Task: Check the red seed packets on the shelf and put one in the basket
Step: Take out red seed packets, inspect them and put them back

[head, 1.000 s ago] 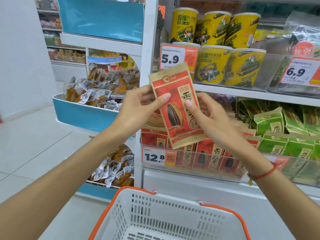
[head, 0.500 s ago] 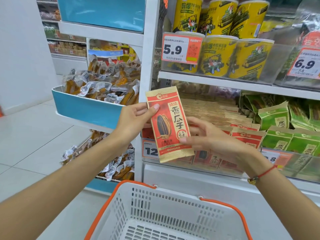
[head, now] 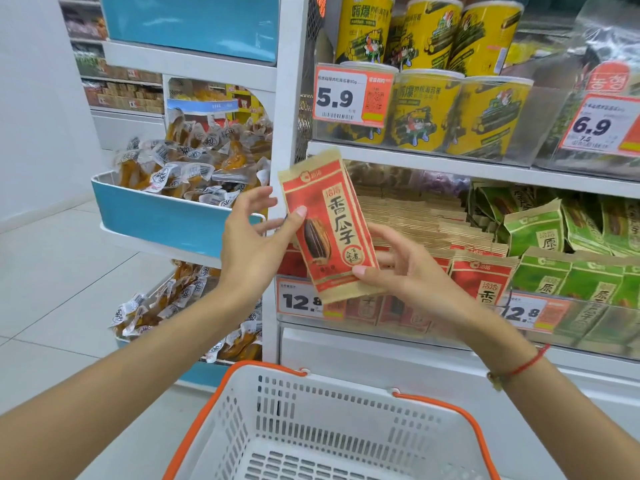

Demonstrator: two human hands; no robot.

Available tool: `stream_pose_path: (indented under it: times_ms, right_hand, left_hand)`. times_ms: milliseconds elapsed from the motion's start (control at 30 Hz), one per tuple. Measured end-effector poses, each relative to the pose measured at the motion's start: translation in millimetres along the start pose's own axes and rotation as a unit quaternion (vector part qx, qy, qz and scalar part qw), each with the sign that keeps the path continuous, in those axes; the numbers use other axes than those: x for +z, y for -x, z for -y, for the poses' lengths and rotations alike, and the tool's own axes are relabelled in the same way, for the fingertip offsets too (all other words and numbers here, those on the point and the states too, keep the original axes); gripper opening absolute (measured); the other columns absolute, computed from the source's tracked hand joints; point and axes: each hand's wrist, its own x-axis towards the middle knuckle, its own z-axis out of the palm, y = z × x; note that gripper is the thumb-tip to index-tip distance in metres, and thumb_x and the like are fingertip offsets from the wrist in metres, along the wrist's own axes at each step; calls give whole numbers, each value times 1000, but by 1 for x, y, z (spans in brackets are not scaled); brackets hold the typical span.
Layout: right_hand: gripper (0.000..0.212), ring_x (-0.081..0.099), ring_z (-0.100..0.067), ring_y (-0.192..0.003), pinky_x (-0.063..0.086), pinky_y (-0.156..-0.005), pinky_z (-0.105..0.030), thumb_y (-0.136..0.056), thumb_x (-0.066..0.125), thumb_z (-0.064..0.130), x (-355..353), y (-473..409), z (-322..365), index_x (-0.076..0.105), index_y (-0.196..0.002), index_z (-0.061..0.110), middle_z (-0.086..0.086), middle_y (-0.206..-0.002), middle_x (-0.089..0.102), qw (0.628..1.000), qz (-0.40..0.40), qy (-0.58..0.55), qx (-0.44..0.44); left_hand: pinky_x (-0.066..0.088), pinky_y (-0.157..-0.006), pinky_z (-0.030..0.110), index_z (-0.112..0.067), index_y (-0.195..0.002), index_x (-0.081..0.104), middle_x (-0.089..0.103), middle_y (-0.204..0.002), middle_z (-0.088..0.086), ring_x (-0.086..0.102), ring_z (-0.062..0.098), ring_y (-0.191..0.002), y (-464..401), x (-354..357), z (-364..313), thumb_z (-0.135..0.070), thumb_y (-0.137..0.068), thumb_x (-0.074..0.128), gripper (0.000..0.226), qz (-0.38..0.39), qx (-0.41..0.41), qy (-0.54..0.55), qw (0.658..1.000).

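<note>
I hold a red seed packet point(head: 329, 226) upright in front of the shelf, above the basket. My right hand point(head: 408, 275) pinches its lower right edge, thumb on the front and fingers behind. My left hand point(head: 252, 244) is at the packet's left edge: only the thumb tip touches the front, and the fingers are spread out to the left of it. More red seed packets point(head: 481, 282) stand in a row on the lower shelf behind. The white basket point(head: 346, 382) with orange handles sits below my hands, and the part in view holds nothing.
Green seed packets point(head: 540, 275) fill the shelf to the right of the red ones. Yellow cans point(head: 426, 109) stand on the shelf above. A blue bin point(head: 156, 216) of wrapped snacks juts out at the left. White floor tiles lie at the far left.
The packet has come down from in front of the upper shelf towards the lower one. My left fingers have opened away from it, and my right hand now grips its lower edge.
</note>
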Motion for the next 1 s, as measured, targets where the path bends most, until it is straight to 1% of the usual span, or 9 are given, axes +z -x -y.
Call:
stream_pose_path:
  times_ms: [67,167,233,300,467,567,667,733,1000]
  right_hand:
    - [56,67,-2,-98,56,-84,-22,-90,64,8,11,0,5,41,-133,36,11,-112,69,991,-72,75,-85]
    - [60,62,2,-104,55,-77,-18,-87,69,21,25,-1,9,41,-135,41,24,-116,58,958,-144,171,-182]
    - [63,52,0,-112,52,-87,-26,-83,66,45,31,-2,5,39,-139,41,18,-125,48,934,-153,261,-190]
    - [64,38,-2,-121,43,-96,-27,-83,61,54,34,-3,0,38,-141,43,14,-129,38,928,-160,291,-171]
    - [42,28,-2,-127,30,-100,-19,-85,63,49,36,-4,-1,51,-125,48,16,-131,30,942,-164,252,-149]
    - [37,43,8,-112,41,-82,-2,-88,67,23,26,-5,6,56,-120,37,8,-129,37,960,-170,163,-151]
    - [52,61,-6,-92,53,-74,-14,-86,68,7,11,-5,12,50,-127,34,2,-120,54,976,-174,35,-127]
    - [50,66,-17,-90,55,-73,-20,-86,66,5,3,-4,14,54,-127,31,-4,-112,63,984,-136,-21,-113]
    - [43,69,-17,-88,56,-72,-26,-88,63,4,0,0,12,62,-118,35,-1,-102,70,986,-101,-22,-130]
  left_hand:
    - [58,-82,32,-28,-120,56,58,-114,-18,63,-3,-92,5,4,-10,-36,-84,71,40,5,26,5,1000]
    - [57,-83,25,-31,-128,56,64,-113,-18,66,-3,-95,14,12,-23,-49,-89,56,42,102,10,53,993]
    - [56,-87,27,-33,-131,55,70,-112,-11,67,0,-98,16,15,-26,-57,-94,38,47,171,-34,86,981]
    - [54,-92,31,-34,-136,51,69,-118,-7,66,5,-104,14,15,-22,-62,-95,26,55,209,-76,87,971]
    - [51,-95,41,-41,-124,55,69,-119,-7,65,11,-111,3,10,-4,-70,-87,19,59,290,-138,173,931]
    - [48,-97,43,-37,-139,45,66,-125,-4,63,15,-115,-3,8,1,-77,-76,21,78,337,-148,184,912]
    - [47,-99,41,-40,-138,44,67,-123,-5,63,13,-114,-4,7,1,-77,-73,19,80,360,-137,159,909]
    - [46,-100,40,-41,-138,44,66,-125,-6,62,13,-116,-4,5,1,-74,-74,16,77,370,-127,155,907]
    - [55,-85,28,-45,-128,47,68,-120,-11,64,9,-112,-4,-4,2,-72,-74,14,69,390,-127,148,900]
